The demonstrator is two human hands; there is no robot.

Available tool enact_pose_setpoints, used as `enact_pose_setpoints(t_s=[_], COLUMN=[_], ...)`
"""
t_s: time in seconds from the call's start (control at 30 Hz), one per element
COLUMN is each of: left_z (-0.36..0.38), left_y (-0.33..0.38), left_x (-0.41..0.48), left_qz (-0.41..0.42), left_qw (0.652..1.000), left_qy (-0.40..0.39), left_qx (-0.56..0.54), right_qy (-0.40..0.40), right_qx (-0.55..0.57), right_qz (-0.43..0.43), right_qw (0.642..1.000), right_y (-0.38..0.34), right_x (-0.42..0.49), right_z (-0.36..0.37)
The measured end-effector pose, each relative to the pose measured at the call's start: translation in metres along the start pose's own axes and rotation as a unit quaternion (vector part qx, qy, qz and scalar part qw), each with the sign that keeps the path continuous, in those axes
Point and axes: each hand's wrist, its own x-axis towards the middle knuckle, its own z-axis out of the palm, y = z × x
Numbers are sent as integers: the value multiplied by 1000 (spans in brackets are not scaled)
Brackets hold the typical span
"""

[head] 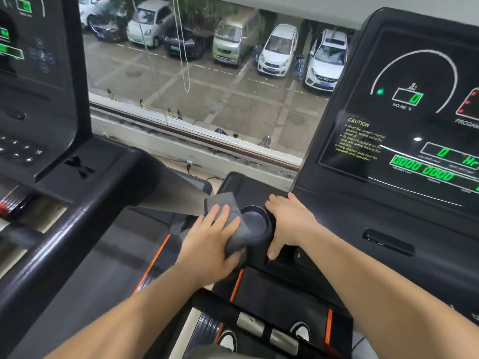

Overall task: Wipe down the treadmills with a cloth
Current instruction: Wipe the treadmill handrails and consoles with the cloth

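Our left hand (210, 242) presses the cloth (225, 203) flat-fingered at the cup holder's (255, 225) nine o'clock; our right hand (287, 221) rests spread at three.

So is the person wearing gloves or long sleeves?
No. The left hand and right hand have no gloves, and I see no rings or watch. The left forearm and right forearm are bare down to the picture's edge, so no sleeves show.

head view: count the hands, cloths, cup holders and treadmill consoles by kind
hands: 2, left hand and right hand
cloth: 1
cup holder: 1
treadmill consoles: 2
total: 6
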Motion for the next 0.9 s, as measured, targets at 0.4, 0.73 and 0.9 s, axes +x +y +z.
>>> enact_pose_setpoints(t_s=[0.4, 0.73, 0.9], left_z=[7, -5, 2], left_y=[-2, 14, 8], left_x=[-77, 18, -42], left_qz=[-132, -284, -285], left_qw=[989, 956, 942], left_qy=[30, -21, 33], left_qx=[-62, -65, -176], right_qy=[6, 24, 28], right_qx=[29, 8, 2], right_qz=[0, -60, -79], right_qw=[1000, 998, 997], right_y=[3, 16, 26], right_x=[-4, 6, 3], right_z=[3, 14, 20])
